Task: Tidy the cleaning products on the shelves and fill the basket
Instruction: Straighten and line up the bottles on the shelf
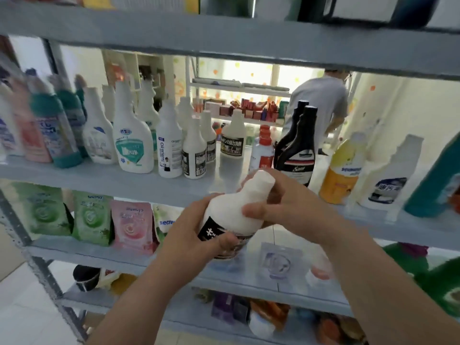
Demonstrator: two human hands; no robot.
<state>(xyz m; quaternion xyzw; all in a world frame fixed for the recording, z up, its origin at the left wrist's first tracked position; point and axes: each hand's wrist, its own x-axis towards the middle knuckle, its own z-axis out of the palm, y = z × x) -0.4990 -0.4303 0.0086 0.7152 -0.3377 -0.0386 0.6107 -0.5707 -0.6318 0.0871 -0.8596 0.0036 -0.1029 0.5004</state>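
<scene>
A white bottle (231,207) with a black label is held tilted in front of the middle shelf (124,180). My left hand (196,235) grips its lower body around the label. My right hand (281,207) holds its neck and shoulder, thumb across the front. On the shelf behind stand several white bottles (133,143), a matching white bottle with a dark label (232,143), two black bottles (297,145) and a yellow bottle (344,170). No basket is in view.
Green and pink refill pouches (92,217) line the shelf below. Teal-capped bottles (57,130) stand far left, a teal bottle (435,185) far right. A person in a grey shirt (321,105) stands behind the shelving. Lower shelves hold mixed packets.
</scene>
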